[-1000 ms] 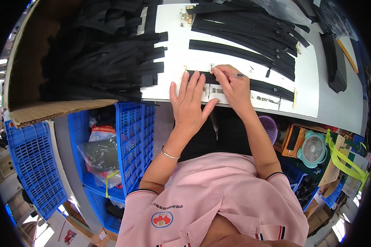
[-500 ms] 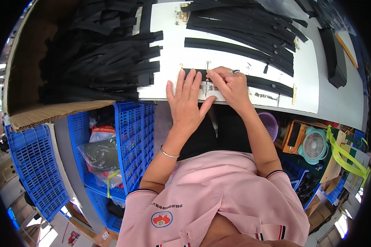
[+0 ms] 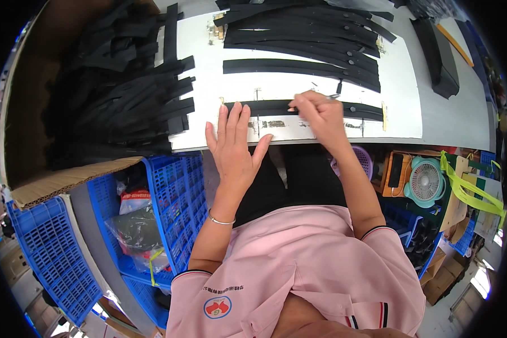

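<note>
A black fabric strip [image 3: 273, 108] lies lengthwise across a white marked board [image 3: 203, 125] near the table's front edge. My left hand [image 3: 232, 149] rests flat with its fingers stretched over the strip's left end. Over the middle of the strip, my right hand [image 3: 323, 115] is closed in a pinch around a slim pen [image 3: 334, 96]; the fingers hide most of it, and its pale tip is close to the strip. Just beyond, another black strip [image 3: 281, 66] lies roughly parallel. Farther back, several more strips [image 3: 298, 40] are laid side by side.
An open cardboard box [image 3: 79, 176] full of loose black strips [image 3: 112, 101] stands at the left. A black block-shaped object [image 3: 436, 59] lies at the far right. Below the table are blue crates [image 3: 174, 205], a purple basket [image 3: 364, 160] and a teal fan [image 3: 426, 179].
My right hand has moved right along the strip with the pen. My left hand keeps its place on the strip's left end. The whole view has shifted slightly.
</note>
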Tool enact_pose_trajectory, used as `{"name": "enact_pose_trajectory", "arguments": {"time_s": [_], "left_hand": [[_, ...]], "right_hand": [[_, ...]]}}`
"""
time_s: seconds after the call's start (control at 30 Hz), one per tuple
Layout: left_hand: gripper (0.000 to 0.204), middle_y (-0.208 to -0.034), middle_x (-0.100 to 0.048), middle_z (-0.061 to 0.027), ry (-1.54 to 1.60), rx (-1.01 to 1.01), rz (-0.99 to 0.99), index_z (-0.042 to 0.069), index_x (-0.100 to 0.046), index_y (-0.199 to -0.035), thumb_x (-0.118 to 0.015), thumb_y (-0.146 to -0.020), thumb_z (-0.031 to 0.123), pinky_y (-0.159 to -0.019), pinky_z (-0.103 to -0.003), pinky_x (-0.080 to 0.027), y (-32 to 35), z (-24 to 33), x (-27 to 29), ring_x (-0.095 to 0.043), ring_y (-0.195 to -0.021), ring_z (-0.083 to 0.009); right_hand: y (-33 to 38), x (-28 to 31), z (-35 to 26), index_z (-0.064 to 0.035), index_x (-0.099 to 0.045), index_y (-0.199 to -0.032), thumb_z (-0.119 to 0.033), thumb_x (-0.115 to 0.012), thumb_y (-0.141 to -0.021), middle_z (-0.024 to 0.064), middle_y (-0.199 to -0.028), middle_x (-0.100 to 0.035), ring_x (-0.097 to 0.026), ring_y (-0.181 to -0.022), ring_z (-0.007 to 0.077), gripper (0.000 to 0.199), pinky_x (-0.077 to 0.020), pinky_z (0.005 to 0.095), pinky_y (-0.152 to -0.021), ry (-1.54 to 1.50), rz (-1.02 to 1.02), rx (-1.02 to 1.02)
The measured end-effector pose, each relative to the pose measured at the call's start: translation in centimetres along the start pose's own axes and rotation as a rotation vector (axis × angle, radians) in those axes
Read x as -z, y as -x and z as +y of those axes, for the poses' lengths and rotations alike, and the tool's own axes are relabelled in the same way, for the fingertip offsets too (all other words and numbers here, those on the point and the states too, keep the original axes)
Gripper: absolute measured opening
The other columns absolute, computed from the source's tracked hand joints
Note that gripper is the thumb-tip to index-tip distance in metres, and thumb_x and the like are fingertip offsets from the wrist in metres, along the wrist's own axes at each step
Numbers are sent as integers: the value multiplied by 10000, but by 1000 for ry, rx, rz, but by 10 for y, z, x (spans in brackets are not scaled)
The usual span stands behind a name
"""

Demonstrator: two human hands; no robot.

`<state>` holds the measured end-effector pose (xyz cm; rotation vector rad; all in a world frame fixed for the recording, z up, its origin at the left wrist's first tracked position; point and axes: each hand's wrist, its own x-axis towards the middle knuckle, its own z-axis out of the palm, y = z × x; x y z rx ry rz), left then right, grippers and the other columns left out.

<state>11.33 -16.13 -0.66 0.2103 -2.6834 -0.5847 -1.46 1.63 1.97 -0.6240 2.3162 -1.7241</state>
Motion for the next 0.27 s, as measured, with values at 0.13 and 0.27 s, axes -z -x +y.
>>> {"name": "enact_pose_trajectory", "arguments": {"time_s": [0.13,0.27], "left_hand": [[697,-1525,-529,-111,-2,-11,4,54,-557,-1453,-782,-894,405,-1221,-585,-165,0,1,0,-378,-1505,-328],[705,-1529,-523,-115,-6,-10,-3,56,-550,-1459,-780,-897,413,-1220,-590,-167,0,0,0,-370,-1509,-330]], "right_hand": [[9,26,4,14,-785,-922,-160,-631,-1022,30,-744,-702,-535,-622,47,253,-390,225,-551,62,143,0],[12,28,7,23,-791,-941,-159,-636,-1028,37,-747,-710,-527,-620,43,254,-393,221,-556,107,316,43]]}}
